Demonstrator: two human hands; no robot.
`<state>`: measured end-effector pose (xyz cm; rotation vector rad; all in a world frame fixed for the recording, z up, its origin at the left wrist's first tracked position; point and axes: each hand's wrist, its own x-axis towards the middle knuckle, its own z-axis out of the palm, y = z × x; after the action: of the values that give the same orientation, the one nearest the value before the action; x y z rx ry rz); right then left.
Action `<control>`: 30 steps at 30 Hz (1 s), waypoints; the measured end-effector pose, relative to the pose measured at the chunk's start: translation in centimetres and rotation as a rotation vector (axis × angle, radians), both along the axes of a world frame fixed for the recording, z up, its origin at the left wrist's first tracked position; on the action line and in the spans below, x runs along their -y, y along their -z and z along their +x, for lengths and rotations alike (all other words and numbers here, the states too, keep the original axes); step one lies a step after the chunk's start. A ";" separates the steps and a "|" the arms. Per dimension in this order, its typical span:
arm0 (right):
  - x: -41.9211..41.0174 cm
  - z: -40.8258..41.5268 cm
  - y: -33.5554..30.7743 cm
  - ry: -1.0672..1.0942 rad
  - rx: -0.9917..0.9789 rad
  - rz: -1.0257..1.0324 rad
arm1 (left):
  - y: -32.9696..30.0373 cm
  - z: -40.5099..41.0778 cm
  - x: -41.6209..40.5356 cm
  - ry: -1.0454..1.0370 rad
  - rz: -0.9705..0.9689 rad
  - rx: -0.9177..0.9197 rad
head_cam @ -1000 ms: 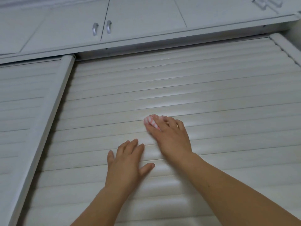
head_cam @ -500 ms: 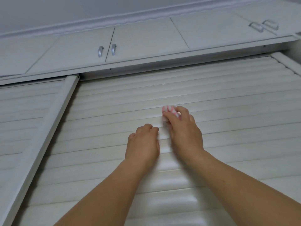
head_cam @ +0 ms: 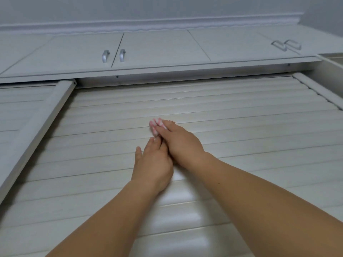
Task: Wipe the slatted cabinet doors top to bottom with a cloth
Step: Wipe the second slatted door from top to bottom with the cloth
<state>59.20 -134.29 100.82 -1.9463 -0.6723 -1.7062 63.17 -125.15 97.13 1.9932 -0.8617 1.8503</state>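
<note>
Pressing a small pink-and-white cloth [head_cam: 156, 126] to the pale slatted cabinet door [head_cam: 241, 130], our right hand [head_cam: 181, 143] grips it bunched under curled fingers; our left hand [head_cam: 153, 165] rests flat just below. Several slats above and every slat below look unfinished.

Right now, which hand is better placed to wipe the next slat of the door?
The right hand: it already presses the pink-striped cloth against the slatted door. The left hand lies on the slats below, holding nothing.
</note>
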 end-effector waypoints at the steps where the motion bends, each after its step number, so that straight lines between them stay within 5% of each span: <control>1: 0.3 -0.3 0.0 0.046 -0.002 -0.013 | 0.0 -0.1 0.1 -0.004 -0.013 0.001; 5: 1.8 -0.7 -0.1 0.345 0.016 -0.102 | 0.3 -0.4 0.5 -0.110 -0.037 -0.029; 9: 4.1 -1.0 -0.4 0.337 0.052 -0.080 | 0.3 -0.6 0.8 -0.156 -0.063 -0.045; 14: 8.5 -1.9 -0.6 0.572 0.090 -0.108 | 0.6 -2.1 2.5 -0.138 -0.193 -0.049; 30: 21.4 -5.3 -0.6 0.688 0.115 0.071 | -0.4 -3.3 7.9 -0.238 -0.390 -0.255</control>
<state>53.94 -155.71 101.40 -2.1861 0.0535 -2.2020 59.83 -133.09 97.54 2.0757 -0.1797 1.6677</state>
